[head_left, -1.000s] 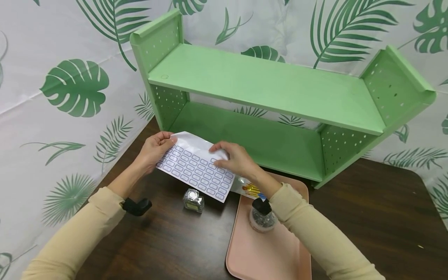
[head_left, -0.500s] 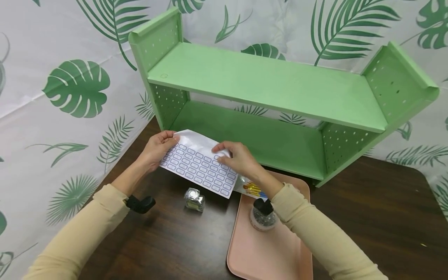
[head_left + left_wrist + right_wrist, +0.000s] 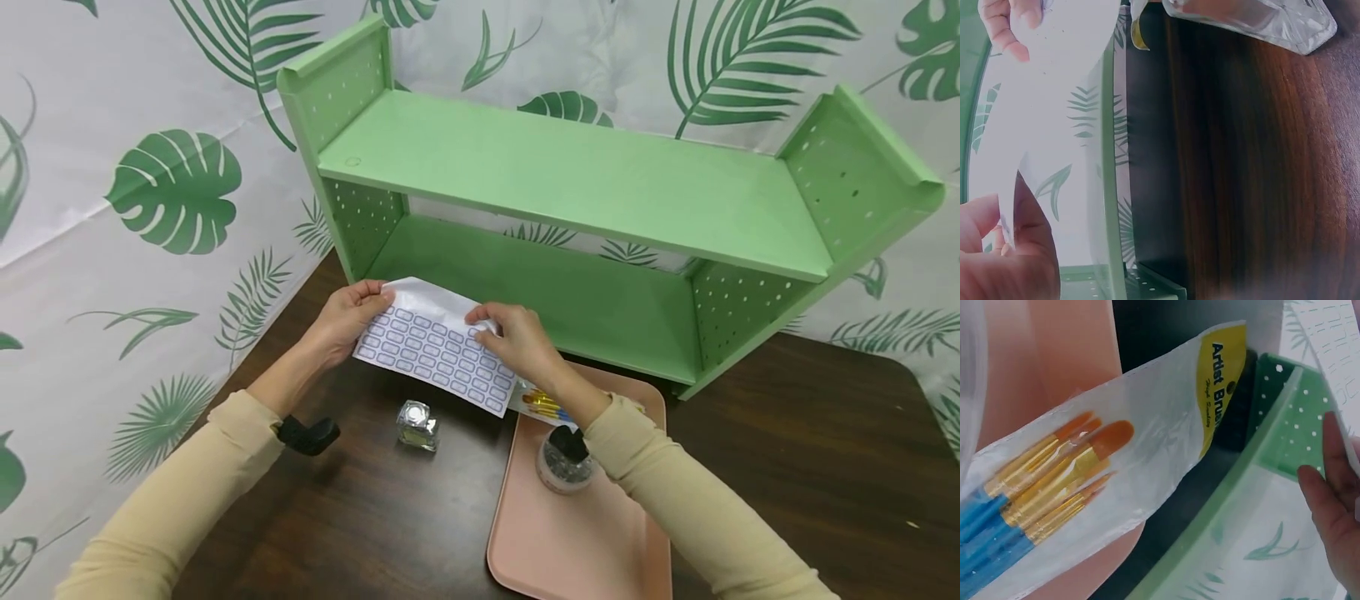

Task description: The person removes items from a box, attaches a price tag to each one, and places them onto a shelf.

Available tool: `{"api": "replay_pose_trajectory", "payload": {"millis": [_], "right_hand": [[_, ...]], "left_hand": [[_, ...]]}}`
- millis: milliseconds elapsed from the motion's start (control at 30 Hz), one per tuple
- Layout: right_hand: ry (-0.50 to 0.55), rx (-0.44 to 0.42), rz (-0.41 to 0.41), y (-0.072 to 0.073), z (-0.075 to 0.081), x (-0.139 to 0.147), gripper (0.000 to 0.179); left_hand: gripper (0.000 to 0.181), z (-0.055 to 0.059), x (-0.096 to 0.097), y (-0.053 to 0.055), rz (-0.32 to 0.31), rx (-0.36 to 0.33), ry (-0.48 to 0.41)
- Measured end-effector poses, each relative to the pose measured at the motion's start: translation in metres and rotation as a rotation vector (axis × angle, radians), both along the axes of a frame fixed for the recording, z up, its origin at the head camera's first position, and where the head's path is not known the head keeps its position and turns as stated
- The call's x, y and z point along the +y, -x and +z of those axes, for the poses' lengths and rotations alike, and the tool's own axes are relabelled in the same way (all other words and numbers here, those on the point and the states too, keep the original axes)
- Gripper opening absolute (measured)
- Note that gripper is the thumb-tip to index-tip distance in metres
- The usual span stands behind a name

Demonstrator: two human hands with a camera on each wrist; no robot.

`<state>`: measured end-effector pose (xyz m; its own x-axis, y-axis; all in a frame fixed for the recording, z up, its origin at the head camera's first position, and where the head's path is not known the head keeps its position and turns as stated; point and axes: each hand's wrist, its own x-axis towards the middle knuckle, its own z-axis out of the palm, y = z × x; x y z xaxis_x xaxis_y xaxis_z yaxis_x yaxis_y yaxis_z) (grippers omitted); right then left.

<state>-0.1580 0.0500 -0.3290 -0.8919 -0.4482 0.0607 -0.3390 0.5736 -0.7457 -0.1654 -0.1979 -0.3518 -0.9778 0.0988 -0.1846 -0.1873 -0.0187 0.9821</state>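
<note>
A white sheet of blue-bordered labels (image 3: pixel 438 354) is stretched between both hands above the table, tilted with its right end lower. My left hand (image 3: pixel 347 323) pinches the sheet's upper left corner between thumb and fingers. At the upper right edge, the thumb and fingers of my right hand (image 3: pixel 525 343) pinch it too. The left wrist view shows the sheet's plain back (image 3: pixel 1054 94), bent near the left thumb. In the right wrist view, the printed labels (image 3: pixel 1335 353) appear at the edge, beside the right fingers (image 3: pixel 1322 500).
Behind the hands stands a green two-tier shelf (image 3: pixel 570 179). Below the sheet sits a small clear glass bottle (image 3: pixel 416 425). A pink tray (image 3: pixel 562 550) at right bears a round clear tub (image 3: pixel 553 477); a bagged artist brush set (image 3: pixel 1104 450) lies across its far edge.
Both hands have shifted slightly to the right together, carrying the label sheet with them. Their grip on it looks the same. The bottle, tray and shelf have stayed in place.
</note>
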Motion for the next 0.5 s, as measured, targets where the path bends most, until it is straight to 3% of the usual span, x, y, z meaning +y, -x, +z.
{"api": "replay_pose_trajectory", "payload": {"millis": [133, 500], "right_hand": [[-0.043, 0.039, -0.002, -0.0004, 0.001, -0.0005, 0.019], [-0.075, -0.017, 0.015, -0.0011, 0.0033, 0.001, 0.014]], "left_hand": [[0.011, 0.0015, 0.0008, -0.0008, -0.005, 0.001, 0.002], [0.015, -0.0016, 0.001, -0.0038, -0.012, -0.018, 0.014]]}}
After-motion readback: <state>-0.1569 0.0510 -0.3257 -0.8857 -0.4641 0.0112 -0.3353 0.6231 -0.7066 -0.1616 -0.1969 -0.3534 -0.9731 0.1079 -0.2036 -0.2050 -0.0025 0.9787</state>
